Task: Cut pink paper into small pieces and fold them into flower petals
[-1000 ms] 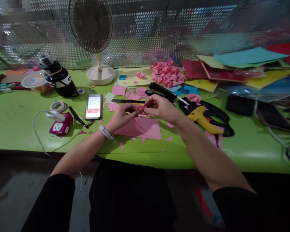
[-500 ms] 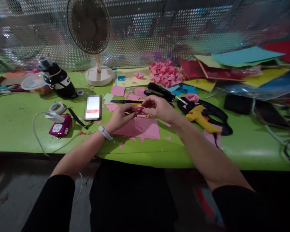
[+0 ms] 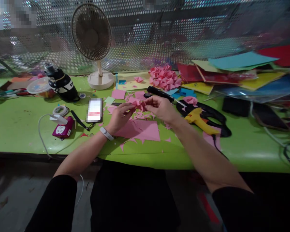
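Observation:
A small pink paper flower (image 3: 139, 104) is held up over the table between my two hands. My left hand (image 3: 122, 115) pinches its left side with fingers and thumb. On its right edge, my right hand (image 3: 161, 108) closes with the fingertips. Under the hands lie a flat pink paper sheet (image 3: 145, 130) and several torn-looking pink scraps (image 3: 141, 115). Behind them rests a heap of pink paper flowers (image 3: 164, 77), with one single flower on a yellow sheet (image 3: 145, 77). Right of my right hand is a yellow glue gun (image 3: 200, 122).
Black-handled scissors (image 3: 160, 93) lie behind my right hand. To the left are a phone (image 3: 94, 110), a purple power adapter (image 3: 64, 129), a tape roll (image 3: 60, 111), a black bottle (image 3: 62, 84) and a fan (image 3: 91, 35). Coloured paper (image 3: 241, 61) is stacked at the back right.
The pink flower in my hands has turned and is lifted slightly, showing more of its petals. My fingers have shifted on it. The camera view has moved a little.

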Demonstrator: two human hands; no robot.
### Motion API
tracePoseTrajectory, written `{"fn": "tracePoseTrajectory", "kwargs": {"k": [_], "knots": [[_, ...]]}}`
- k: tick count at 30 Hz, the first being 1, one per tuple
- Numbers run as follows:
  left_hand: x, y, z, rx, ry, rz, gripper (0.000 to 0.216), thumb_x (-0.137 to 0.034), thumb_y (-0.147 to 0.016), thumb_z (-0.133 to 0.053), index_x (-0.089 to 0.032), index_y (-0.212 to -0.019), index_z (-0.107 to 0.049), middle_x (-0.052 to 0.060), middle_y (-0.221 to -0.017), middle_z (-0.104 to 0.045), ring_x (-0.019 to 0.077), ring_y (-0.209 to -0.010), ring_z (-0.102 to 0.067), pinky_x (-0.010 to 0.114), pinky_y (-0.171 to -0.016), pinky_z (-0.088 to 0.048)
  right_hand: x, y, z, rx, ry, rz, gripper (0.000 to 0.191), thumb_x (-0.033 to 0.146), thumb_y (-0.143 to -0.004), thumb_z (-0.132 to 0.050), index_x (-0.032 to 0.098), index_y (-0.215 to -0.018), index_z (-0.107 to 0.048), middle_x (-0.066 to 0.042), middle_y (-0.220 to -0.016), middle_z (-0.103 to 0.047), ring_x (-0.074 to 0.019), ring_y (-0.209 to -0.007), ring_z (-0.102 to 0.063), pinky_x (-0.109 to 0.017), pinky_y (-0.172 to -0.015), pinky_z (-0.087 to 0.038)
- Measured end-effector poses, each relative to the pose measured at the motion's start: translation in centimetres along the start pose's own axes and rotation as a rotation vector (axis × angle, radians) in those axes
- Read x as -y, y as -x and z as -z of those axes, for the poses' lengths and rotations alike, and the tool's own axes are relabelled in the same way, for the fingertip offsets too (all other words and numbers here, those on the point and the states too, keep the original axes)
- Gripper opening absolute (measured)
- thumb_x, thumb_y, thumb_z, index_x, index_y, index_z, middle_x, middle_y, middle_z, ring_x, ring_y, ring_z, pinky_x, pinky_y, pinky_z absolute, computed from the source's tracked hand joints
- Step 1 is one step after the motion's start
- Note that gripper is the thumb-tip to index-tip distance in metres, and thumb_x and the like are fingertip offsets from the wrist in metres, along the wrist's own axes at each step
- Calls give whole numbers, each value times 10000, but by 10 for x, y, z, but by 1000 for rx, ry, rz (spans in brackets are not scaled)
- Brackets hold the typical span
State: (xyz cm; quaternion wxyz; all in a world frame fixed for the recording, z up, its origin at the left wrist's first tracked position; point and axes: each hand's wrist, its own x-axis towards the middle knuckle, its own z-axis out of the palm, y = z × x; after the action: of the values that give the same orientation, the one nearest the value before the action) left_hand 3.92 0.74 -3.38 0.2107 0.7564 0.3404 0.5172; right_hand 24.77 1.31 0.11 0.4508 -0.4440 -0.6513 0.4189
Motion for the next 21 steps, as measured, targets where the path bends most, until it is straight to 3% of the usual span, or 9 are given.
{"fn": "tracePoseTrajectory", "kwargs": {"k": [5,8,13,16,18,21], "knots": [[-2,2,1,61,-100,-100,219,-167,-931,-606,-193,-1079,-764,118,-1184,-748,180,-1055,-723,354,-926,-611,6,8,-4,-46,165,113,114,281,-801,-686,208,-888,-700,-60,-861,-759,-221,-779,-715,-392,-780,-571],[-10,2,5,99,-62,-114,275,-116,-884,-595,-174,-1101,-754,132,-1213,-738,185,-1064,-720,341,-910,-613,10,11,-5,-92,309,191,98,245,-822,-657,224,-893,-721,-60,-888,-767,-230,-808,-720,-404,-821,-563],[-22,0,11,21,143,144,226,-237,-897,-651,-148,-1102,-683,138,-1152,-741,177,-1025,-722,288,-817,-615,13,11,-3,-143,377,202,118,238,-844,-638,236,-916,-731,-64,-939,-782,-238,-848,-726,-413,-841,-570],[-17,-2,10,-29,155,282,369,-309,-869,-727,-145,-1183,-623,135,-1083,-748,162,-936,-727,254,-758,-593,10,10,-3,-129,406,222,135,235,-852,-635,242,-940,-737,-70,-979,-786,-250,-887,-726,-432,-871,-564],[-10,-3,8,13,118,302,378,-343,-873,-726,-140,-1180,-644,130,-1038,-756,158,-889,-722,250,-737,-582,7,9,-4,-112,414,243,145,238,-858,-633,245,-953,-742,-72,-997,-783,-255,-912,-725,-436,-890,-556],[0,-2,6,116,77,290,247,-362,-909,-663,-141,-1008,-712,88,-895,-761,138,-756,-702,243,-678,-570,3,10,-8,-79,391,272,143,256,-870,-631,254,-950,-749,-68,-1010,-775,-258,-943,-719,-430,-907,-546]]}}
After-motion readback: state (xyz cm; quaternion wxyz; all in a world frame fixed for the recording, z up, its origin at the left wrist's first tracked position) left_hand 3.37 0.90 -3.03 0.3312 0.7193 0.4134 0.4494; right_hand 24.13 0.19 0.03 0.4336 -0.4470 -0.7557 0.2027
